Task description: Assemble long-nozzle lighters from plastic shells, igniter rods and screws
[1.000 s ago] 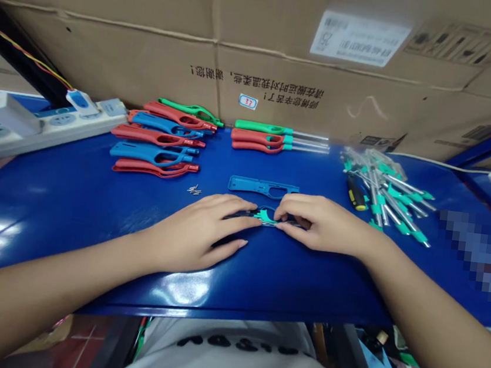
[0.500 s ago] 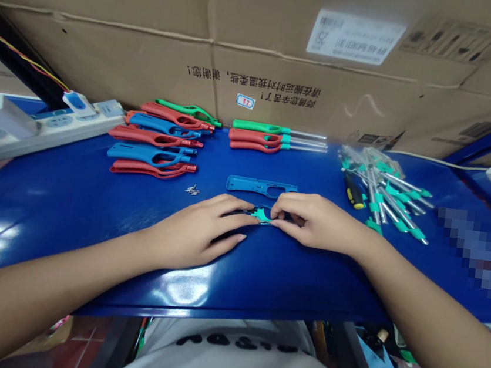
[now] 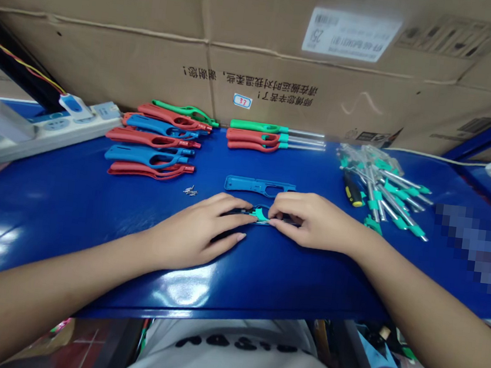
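Note:
A blue lighter handle half [image 3: 261, 223], with a green trigger [image 3: 260, 214] in it, lies on the table between my hands and is largely covered by them. My left hand [image 3: 207, 227] rests on its left end, fingers stretched over and holding it against the table. From the other side my right hand [image 3: 312, 220] grips it with thumb and forefinger pinched just right of the trigger. Whatever small part is in that pinch is hidden. Just beyond my hands is another blue handle half [image 3: 256, 186], inner side up.
Red, blue and green handle shells [image 3: 151, 155] are stacked back left, near a power strip [image 3: 57, 125]. Small metal pins [image 3: 191, 191] lie left of centre. Lighters with metal tubes [image 3: 253, 135] sit behind. Right are green-and-metal lighter inserts [image 3: 389, 191] and a screwdriver [image 3: 353, 190]. Cardboard boxes [image 3: 152, 73] wall the back.
The whole view has shifted slightly. Both hands stay at the blue handle half, with my right fingertips only marginally moved near the trigger.

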The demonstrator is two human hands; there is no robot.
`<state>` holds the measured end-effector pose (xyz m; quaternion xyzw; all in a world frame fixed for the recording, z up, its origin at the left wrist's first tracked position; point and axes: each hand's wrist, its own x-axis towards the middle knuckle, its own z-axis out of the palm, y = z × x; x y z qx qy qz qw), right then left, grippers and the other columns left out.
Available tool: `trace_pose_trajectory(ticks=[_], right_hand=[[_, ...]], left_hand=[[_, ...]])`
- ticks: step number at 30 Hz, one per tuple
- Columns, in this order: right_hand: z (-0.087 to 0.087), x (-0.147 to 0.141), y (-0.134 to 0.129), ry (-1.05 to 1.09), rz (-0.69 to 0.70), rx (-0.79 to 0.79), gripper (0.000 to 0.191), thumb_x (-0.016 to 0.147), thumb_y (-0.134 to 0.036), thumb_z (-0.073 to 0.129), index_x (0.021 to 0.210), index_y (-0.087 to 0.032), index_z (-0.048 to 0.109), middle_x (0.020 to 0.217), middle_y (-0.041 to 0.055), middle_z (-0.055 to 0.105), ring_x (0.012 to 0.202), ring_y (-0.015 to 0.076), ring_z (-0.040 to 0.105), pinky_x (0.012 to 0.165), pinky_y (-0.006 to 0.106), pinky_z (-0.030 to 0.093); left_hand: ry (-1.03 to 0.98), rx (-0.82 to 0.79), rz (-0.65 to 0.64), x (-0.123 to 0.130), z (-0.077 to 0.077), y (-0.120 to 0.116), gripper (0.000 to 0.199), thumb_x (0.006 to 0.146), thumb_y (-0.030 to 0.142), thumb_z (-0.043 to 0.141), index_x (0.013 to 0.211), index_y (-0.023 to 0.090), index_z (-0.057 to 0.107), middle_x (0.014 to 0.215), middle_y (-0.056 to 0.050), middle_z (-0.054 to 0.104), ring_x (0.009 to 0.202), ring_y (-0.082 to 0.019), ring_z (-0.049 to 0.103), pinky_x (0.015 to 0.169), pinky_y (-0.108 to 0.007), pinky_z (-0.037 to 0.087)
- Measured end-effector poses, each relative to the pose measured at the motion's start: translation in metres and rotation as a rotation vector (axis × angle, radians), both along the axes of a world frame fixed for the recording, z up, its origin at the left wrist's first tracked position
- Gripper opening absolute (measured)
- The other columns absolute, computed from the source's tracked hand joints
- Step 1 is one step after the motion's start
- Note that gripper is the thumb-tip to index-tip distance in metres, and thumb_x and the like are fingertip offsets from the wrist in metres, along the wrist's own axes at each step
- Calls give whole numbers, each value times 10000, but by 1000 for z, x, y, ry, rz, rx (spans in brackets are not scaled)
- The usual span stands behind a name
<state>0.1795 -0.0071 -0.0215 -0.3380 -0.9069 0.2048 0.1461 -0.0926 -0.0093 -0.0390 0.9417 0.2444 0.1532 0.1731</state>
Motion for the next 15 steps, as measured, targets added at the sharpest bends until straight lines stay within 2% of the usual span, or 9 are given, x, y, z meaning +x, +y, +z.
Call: trace_pose_trajectory(ticks=[6, 15], right_hand=[[1, -1, 0, -3, 4, 2, 96, 954, -192, 583, 942, -178, 677, 911, 37, 666, 771, 147, 597, 687, 264, 416], [2, -1, -1, -24, 12, 6, 93, 949, -215, 592, 950, -180, 678, 919, 48, 658, 765, 153, 588, 663, 264, 415]], left_hand=[[14, 31, -9, 0, -2, -1, 387, 1036, 287, 504, 1406, 208, 584, 1406, -120, 564, 1307, -249, 515, 1119, -426, 454], [-23, 59, -10, -3, -1, -2, 382, 1023, 237, 506, 1390, 246, 611, 1408, -118, 592, 1291, -271, 550, 1084, -468, 495]])
